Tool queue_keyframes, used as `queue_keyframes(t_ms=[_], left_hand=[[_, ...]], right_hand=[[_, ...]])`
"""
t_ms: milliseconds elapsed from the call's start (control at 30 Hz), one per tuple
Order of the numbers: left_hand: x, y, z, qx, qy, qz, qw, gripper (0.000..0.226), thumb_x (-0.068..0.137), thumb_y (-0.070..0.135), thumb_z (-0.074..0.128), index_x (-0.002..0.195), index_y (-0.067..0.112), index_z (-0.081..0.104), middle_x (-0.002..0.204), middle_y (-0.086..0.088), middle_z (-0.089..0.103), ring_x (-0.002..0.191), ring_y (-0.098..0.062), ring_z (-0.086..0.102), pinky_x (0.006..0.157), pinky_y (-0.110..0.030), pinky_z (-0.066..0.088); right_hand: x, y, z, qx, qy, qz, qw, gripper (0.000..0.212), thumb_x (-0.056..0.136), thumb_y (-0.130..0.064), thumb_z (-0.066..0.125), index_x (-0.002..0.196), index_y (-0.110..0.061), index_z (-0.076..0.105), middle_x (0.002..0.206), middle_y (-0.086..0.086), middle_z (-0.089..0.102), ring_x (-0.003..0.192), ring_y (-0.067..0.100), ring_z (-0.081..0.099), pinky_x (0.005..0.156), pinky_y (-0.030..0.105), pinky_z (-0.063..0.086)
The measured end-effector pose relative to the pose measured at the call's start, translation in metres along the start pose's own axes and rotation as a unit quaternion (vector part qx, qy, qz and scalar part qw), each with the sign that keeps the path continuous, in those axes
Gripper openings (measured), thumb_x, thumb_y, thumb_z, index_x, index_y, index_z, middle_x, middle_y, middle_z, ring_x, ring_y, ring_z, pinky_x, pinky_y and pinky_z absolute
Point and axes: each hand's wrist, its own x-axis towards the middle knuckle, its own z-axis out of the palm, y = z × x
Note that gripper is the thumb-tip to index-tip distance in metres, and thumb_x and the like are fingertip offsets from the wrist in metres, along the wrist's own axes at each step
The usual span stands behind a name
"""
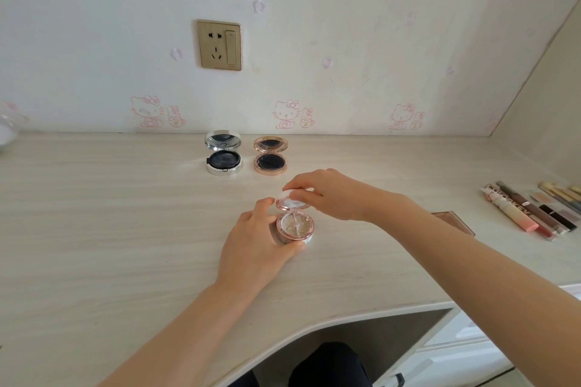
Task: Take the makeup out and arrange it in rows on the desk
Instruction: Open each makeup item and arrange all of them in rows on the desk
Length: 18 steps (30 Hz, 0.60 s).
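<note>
Desk scene in which several things show only in part.

The left hand [251, 245] wraps the base of a rose-gold compact [295, 227], hiding its left side and underside. The fingers of the right hand [333, 195] cover much of the raised lid [290, 203], so its top cannot be made out. What fills the pan is too small to tell. A brownish flat case [456, 221] lies mostly hidden behind the right forearm. A row of tubes and pencils [534, 210] runs off the right edge. At the left edge, a clear, blurred object [8, 126] is cut off and cannot be identified. A dark shape [327, 364] under the desk [125, 229] is cut by the bottom edge.
</note>
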Motion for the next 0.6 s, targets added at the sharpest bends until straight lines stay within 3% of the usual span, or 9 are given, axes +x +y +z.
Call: queue_keyframes(t_ms=[200,367,467,533,600], left_hand=[[-0.002,0.001,-0.001,0.007,0.002,0.011,1.0,0.087,0.059,0.058,0.074,0.133,0.035,0.035,0.117,0.015,0.062,0.122,-0.007,0.042,0.086,-0.025,0.039],[-0.002,0.003,-0.002,0.02,0.007,0.026,0.999,0.087,0.062,0.056,0.076,0.135,0.031,0.037,0.116,0.016,0.064,0.122,-0.008,0.042,0.09,-0.029,0.042],[-0.002,0.004,-0.003,0.026,0.006,0.02,0.999,0.083,0.06,0.058,0.076,0.131,0.034,0.039,0.117,0.012,0.063,0.119,-0.01,0.047,0.089,-0.03,0.044],[-0.002,0.004,-0.004,0.025,0.005,0.019,0.999,0.079,0.06,0.057,0.077,0.126,0.035,0.041,0.115,0.013,0.063,0.117,-0.009,0.047,0.086,-0.028,0.043],[-0.003,0.005,-0.004,0.022,0.007,0.022,0.999,0.073,0.06,0.055,0.077,0.121,0.036,0.042,0.112,0.017,0.064,0.117,-0.007,0.047,0.083,-0.025,0.041]], right_hand=[[-0.011,0.002,0.009,0.069,0.043,0.026,0.996,0.035,0.102,-0.035,0.035,0.128,-0.023,0.056,0.123,-0.006,0.062,0.11,0.013,0.054,0.088,0.024,0.038],[-0.033,0.012,0.031,0.103,0.087,0.014,0.991,0.042,0.102,-0.031,0.035,0.144,-0.032,0.036,0.141,-0.012,0.048,0.128,0.005,0.043,0.095,0.008,0.029],[-0.041,0.018,0.037,0.135,0.094,0.017,0.986,0.044,0.102,-0.026,0.038,0.144,-0.039,0.033,0.137,-0.015,0.051,0.123,0.002,0.046,0.088,-0.004,0.028],[-0.045,0.02,0.038,0.149,0.09,0.02,0.984,0.046,0.101,-0.024,0.039,0.143,-0.044,0.032,0.133,-0.015,0.054,0.12,0.005,0.051,0.09,-0.001,0.032],[-0.047,0.02,0.041,0.165,0.086,0.02,0.982,0.048,0.101,-0.025,0.04,0.144,-0.045,0.029,0.136,-0.013,0.052,0.123,0.009,0.05,0.1,0.014,0.037]])
